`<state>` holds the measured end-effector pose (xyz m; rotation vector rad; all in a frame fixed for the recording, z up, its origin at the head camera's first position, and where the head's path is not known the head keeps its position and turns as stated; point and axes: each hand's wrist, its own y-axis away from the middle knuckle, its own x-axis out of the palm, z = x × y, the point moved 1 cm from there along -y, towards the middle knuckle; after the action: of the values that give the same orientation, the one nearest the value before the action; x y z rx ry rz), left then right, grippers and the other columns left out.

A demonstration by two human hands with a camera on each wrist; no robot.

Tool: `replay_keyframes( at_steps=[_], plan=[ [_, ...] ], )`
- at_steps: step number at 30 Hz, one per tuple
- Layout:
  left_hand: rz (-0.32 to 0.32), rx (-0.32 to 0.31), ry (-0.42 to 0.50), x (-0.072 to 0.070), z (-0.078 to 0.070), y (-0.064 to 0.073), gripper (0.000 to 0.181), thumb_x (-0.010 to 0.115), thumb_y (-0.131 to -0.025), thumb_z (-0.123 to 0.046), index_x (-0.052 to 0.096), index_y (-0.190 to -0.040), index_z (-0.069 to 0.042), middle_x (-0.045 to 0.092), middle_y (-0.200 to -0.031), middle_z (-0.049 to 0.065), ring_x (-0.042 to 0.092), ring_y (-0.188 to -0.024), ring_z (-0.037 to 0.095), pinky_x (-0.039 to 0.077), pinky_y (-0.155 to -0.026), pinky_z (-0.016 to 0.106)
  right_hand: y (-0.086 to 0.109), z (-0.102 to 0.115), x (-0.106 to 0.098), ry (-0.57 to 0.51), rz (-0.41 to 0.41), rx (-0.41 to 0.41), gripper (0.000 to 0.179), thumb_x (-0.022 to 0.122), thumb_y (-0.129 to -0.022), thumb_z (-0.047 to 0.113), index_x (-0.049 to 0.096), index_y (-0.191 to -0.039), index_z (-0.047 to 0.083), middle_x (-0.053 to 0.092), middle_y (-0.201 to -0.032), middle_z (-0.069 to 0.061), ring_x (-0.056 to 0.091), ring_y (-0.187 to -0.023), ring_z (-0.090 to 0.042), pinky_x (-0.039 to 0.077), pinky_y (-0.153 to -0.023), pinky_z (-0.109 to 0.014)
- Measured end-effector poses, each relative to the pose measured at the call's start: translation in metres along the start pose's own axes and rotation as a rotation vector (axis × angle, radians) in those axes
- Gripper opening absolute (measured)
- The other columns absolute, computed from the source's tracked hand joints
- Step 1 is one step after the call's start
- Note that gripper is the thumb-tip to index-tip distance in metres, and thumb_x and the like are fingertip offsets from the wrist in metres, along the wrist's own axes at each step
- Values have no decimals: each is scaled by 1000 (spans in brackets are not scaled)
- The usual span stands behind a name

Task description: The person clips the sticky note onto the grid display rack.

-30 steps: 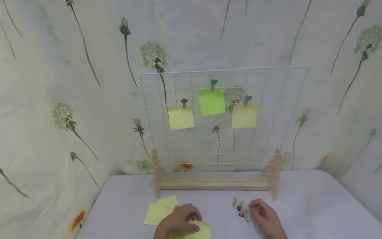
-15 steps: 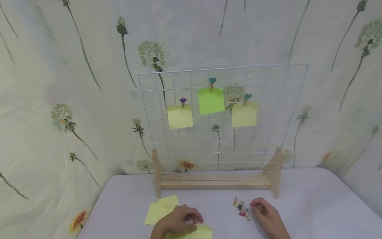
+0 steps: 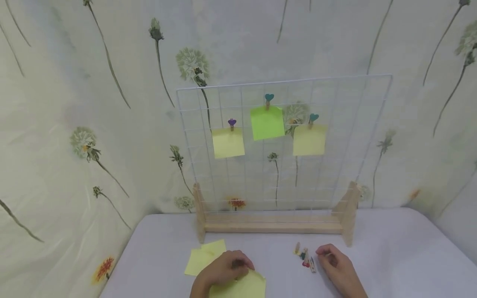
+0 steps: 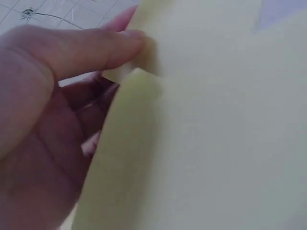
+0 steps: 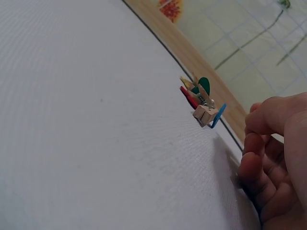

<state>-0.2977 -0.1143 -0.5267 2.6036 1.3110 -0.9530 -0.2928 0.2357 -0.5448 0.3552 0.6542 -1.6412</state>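
Note:
My left hand (image 3: 225, 268) pinches a yellow sticky note (image 3: 249, 286) by its edge at the front of the table. In the left wrist view the thumb (image 4: 103, 50) lies on the pale yellow paper (image 4: 206, 134), with a finger behind it; a curled edge and corner show below the thumb. My right hand (image 3: 340, 267) rests on the table, fingers loosely curled around nothing. Just left of it lie several small wooden clothespins (image 3: 306, 258); the right wrist view shows blue, red, green and yellow parts on these pegs (image 5: 205, 106), apart from the fingers.
A white wire grid (image 3: 283, 178) stands in a wooden base (image 3: 273, 227) behind the hands. Heart-topped pegs clip a green note (image 3: 267, 124) and two yellow notes, left (image 3: 228, 143) and right (image 3: 309, 141), to it. More yellow notes (image 3: 197, 261) lie left of my left hand.
My left hand has drawn the edge of the yellow note up a little, and more of the note shows. The right hand keeps its place beside the clothespins. The head view has shifted slightly.

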Motion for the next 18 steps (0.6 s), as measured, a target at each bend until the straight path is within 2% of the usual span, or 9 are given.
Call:
replay_keyframes(
  at_steps=[5, 11, 14, 18],
  plan=[
    [-120, 37, 24, -1, 2, -3, 18, 56, -95, -16, 65, -109, -17, 68, -107, 0, 61, -95, 5, 51, -83, 22, 2, 2, -1, -10, -24, -14, 9, 60, -90, 9, 62, -97, 14, 64, -94, 1, 50, -71, 0, 43, -58, -21],
    [-236, -26, -9, -4, 4, -6, 17, 58, -93, -17, 68, -107, -16, 70, -105, -6, 63, -96, 3, 52, -81, 22, 0, 3, -1, -1, -20, -29, 7, 61, -91, 13, 62, -98, 15, 65, -95, 1, 51, -72, -1, 42, -62, -20],
    [-286, -22, -29, -4, 5, -7, 17, 58, -93, -18, 68, -106, -16, 70, -106, -6, 64, -97, 4, 52, -82, 22, -1, 3, -1, -1, -13, -12, 8, 61, -91, 15, 62, -99, 15, 65, -94, 2, 51, -71, -1, 42, -62, -20],
    [-391, -18, 0, -5, 5, -9, 15, 60, -92, -19, 67, -106, -18, 69, -107, -3, 65, -98, 10, 53, -84, 23, -1, 1, -1, -12, -12, -20, 9, 61, -91, 15, 62, -99, 15, 65, -94, 1, 52, -70, -2, 43, -62, -20]
  ],
)
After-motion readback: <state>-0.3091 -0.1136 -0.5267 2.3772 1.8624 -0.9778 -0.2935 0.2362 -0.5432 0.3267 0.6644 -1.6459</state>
